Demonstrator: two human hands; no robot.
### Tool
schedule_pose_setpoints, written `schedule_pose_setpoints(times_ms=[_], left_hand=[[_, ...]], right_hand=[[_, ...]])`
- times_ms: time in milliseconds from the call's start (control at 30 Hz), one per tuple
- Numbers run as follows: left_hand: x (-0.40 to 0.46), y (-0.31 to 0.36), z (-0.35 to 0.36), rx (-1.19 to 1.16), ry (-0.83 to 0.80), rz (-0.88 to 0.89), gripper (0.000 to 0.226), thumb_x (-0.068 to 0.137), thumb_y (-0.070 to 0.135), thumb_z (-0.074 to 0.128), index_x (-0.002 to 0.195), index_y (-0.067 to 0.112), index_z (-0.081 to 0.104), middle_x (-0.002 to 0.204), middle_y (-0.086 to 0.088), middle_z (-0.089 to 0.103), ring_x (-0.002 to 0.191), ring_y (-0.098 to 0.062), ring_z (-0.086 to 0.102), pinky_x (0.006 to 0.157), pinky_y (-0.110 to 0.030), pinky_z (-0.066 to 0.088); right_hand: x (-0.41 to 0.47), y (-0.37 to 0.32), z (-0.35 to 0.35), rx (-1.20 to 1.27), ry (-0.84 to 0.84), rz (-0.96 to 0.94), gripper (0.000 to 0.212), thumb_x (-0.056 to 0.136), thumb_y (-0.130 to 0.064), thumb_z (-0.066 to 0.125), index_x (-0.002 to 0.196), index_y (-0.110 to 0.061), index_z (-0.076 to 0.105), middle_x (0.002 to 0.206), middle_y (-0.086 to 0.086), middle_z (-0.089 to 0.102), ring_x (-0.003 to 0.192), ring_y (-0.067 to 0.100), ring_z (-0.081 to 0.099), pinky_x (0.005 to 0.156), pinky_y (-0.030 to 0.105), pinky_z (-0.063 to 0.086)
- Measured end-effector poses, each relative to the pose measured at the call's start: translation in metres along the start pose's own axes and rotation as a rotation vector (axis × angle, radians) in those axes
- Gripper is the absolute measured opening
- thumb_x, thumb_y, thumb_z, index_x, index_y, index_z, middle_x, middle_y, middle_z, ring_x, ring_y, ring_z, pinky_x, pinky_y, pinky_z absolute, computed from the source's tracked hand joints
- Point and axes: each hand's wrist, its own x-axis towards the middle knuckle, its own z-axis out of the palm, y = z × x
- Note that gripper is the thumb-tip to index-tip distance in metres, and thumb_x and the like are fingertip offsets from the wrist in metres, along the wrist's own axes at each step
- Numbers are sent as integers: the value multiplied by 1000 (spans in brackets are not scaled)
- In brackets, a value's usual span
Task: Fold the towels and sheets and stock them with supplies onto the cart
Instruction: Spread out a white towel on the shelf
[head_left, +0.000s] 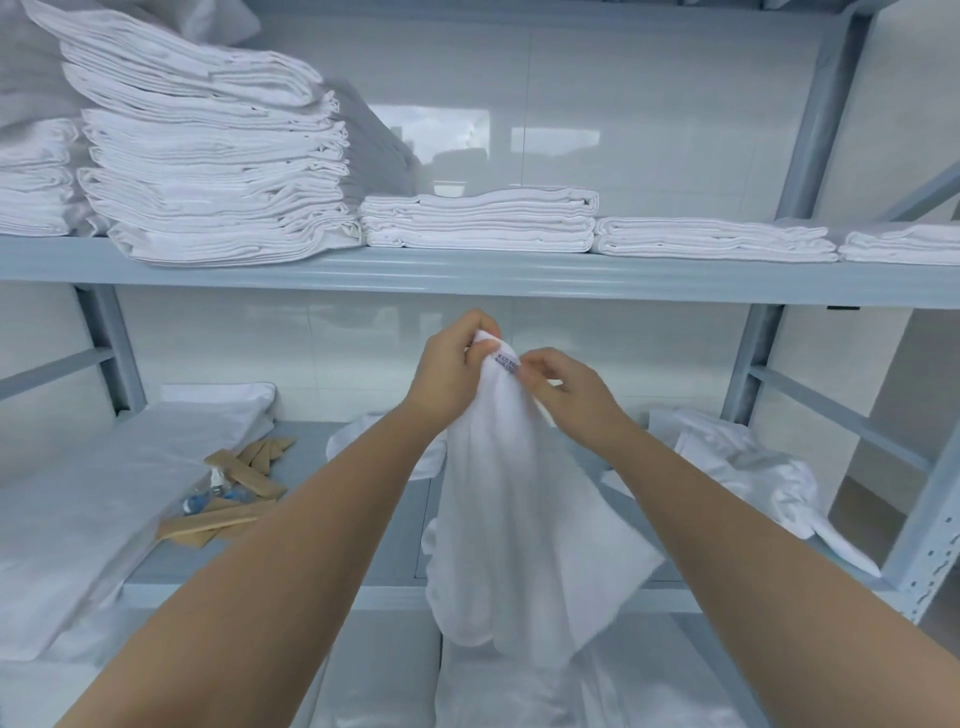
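A white towel (509, 499) hangs in the air in front of the shelving, gathered at its top edge and drooping in loose folds down past the lower shelf (363, 582). It looks soft, limp and light, with no stiffness of its own, so it will sag wherever it is not held. The sensible places to take it are the corners or hems, spread apart, so the cloth falls flat before folding.

The left hand (457, 364) grips the bunched top of the towel with curled fingers. The right hand (566, 389) pinches the edge just beside it, right at a small printed label (508, 364).

Behind the towel lie more loose white cloths (748, 467) on the lower shelf. To the left are flat brown packets (244, 478) and small bottles (208, 499), beside a white pillow (130, 467). The upper shelf (467, 273) carries stacks of folded linen (208, 156). No cart is in view.
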Motion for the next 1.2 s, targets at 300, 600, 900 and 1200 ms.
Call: schedule_pose_setpoints(times_ms=[300, 600, 900, 1200], left_hand=[[-15, -14, -5, -14, 162, 1, 6, 93, 29, 54, 99, 29, 52, 76, 17, 60, 63, -1, 53, 58, -10, 37], [-89, -58, 51, 73, 143, -184, 30, 94, 21, 51, 123, 13, 48, 112, 0, 54, 95, -10, 52, 80, -25, 43], [-95, -91, 51, 181, 168, -478, 26, 98, 13, 45, 72, 12, 46, 63, 2, 49, 62, -20, 45, 50, -27, 28], [-62, -56, 21, -10, 328, -278, 25, 98, 12, 47, 74, 14, 54, 64, 11, 52, 60, 0, 46, 61, -9, 35]], right_hand=[[16, -20, 25, 112, 0, -52, 28, 95, -19, 57, 87, 8, 52, 74, 12, 43, 68, 17, 40, 62, 30, 30], [21, -22, 22, 124, 143, -58, 24, 96, -20, 53, 75, -9, 49, 68, -4, 40, 60, 6, 35, 54, 15, 29], [7, -1, -19, 132, 291, 42, 20, 94, -21, 58, 82, -6, 56, 73, 0, 47, 62, 7, 39, 54, 14, 31], [-14, 32, -39, 10, 273, 249, 27, 97, -21, 50, 73, -14, 39, 70, -4, 38, 62, 11, 34, 56, 26, 27]])
